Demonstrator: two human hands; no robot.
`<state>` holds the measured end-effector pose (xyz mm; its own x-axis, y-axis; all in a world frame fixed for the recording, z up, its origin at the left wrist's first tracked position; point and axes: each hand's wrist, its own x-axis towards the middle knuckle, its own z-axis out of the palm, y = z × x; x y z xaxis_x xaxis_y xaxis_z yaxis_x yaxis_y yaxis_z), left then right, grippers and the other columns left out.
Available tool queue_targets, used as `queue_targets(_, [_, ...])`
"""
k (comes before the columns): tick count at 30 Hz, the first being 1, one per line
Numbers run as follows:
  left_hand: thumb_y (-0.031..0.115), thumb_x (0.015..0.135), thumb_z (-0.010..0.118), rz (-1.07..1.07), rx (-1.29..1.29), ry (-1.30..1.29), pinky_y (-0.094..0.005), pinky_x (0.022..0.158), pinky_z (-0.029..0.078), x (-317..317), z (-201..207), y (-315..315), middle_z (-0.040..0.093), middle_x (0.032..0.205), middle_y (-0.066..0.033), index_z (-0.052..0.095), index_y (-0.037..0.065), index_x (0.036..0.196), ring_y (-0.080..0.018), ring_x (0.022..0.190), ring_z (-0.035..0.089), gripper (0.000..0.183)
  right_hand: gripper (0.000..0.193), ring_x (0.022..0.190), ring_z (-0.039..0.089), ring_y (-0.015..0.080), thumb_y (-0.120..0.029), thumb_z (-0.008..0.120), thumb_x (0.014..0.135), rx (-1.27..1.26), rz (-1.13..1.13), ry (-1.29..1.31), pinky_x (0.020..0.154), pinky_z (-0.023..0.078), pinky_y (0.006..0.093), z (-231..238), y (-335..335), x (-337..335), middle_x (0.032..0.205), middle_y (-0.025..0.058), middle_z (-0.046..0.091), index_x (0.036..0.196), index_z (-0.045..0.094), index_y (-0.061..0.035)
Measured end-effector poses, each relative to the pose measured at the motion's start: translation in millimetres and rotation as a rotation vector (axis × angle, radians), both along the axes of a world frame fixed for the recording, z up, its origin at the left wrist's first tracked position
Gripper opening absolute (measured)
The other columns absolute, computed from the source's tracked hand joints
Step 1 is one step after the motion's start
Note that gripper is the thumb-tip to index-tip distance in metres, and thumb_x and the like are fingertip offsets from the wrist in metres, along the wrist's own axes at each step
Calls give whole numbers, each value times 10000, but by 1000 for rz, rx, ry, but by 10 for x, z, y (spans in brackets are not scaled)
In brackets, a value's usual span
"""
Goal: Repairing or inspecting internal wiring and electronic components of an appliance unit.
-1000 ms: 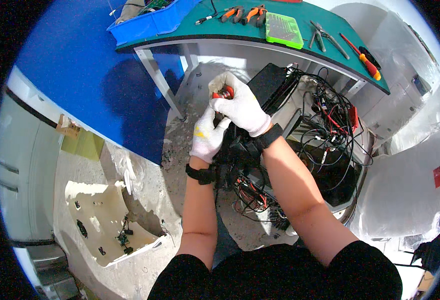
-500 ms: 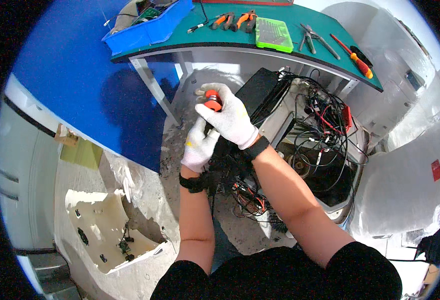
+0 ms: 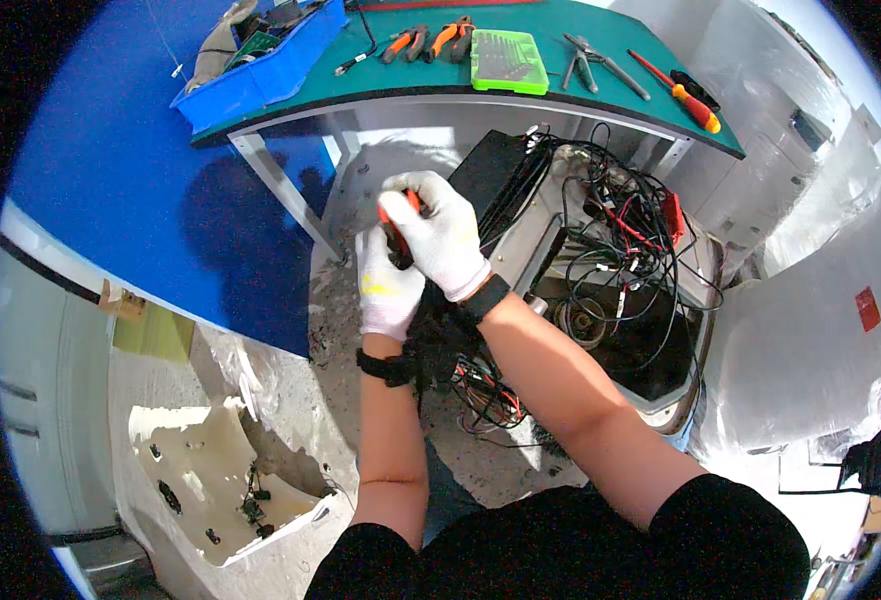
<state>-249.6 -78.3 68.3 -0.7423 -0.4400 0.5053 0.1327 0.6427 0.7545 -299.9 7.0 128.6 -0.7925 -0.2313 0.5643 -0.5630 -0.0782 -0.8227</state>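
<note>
The right hand (image 3: 441,240), in a white knit glove, is closed around a tool with an orange-red handle (image 3: 393,216), of which only a short stub shows above the knuckles; the left hand (image 3: 386,285), gloved alike with a yellow mark on its back, is curled shut just beneath, but whether it grips the tool's lower end or a wire I cannot tell. Both hands sit just in front of the green workbench (image 3: 401,85), below its front edge, and left of the opened grey housing (image 3: 661,380).

By my judgement the step in hand is work with a hand tool on the wiring at the housing's near corner; the next move calls for a steady squeeze or twist with the tip kept on its mark, since loose leads crowd close.

The housing is a rounded shell of dull plastic or metal; inside lies a tangle of thin black and red wires (image 3: 621,240), glossy and springy; a flat matt black box (image 3: 496,175) leans at its far-left rim. On the workbench lie a translucent green bit case (image 3: 509,62), 2 orange-handled pliers (image 3: 431,42), a red-and-black screwdriver (image 3: 683,90) and a blue plastic bin (image 3: 261,70); left of the bench a cream moulded panel (image 3: 211,480) rests on dusty, gritty concrete.
</note>
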Motion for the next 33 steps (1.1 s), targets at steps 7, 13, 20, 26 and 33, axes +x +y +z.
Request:
queue_targets(7, [35,822,636,-312,423,54,-301,883,458,104,141,45,628,1108,-141,532,-65,1180,-172,996,599,386,384,902,552,84,-250,505,949,-131,352,-196,785,460,241,33,87,-173,1022,54,633,1243,526,-3])
queue_targets(13, [116,764,715,33,196,61,-326,785,490,67,74,142,671,991,-137,573,8,1094,-178,912,637,375,651,961,570,307,-265,739,719,95,-133,163,875,448,358,-31,-36,-45,1055,160,577,1251,476,4])
queue_targets(20, [31,772,690,-309,570,279,-338,929,426,2,173,158,545,1207,-136,418,32,1285,-207,1127,525,580,590,990,610,283,-187,701,767,168,-26,115,881,467,332,20,29,-43,1079,188,603,1267,463,15])
queue_targets(26, [75,876,588,-247,261,126,-338,937,432,-79,-84,-46,534,1168,-131,447,24,1225,-194,1070,535,381,743,1096,561,252,-201,703,748,93,157,-1,949,431,318,62,30,30,1202,188,546,1359,343,20])
queue_targets(33, [253,946,479,-505,1371,439,-351,849,472,-279,-87,85,522,1066,-77,498,37,1077,-185,970,548,253,661,976,586,224,-187,779,707,136,-56,208,870,472,320,-44,-46,17,1029,129,569,1231,424,2])
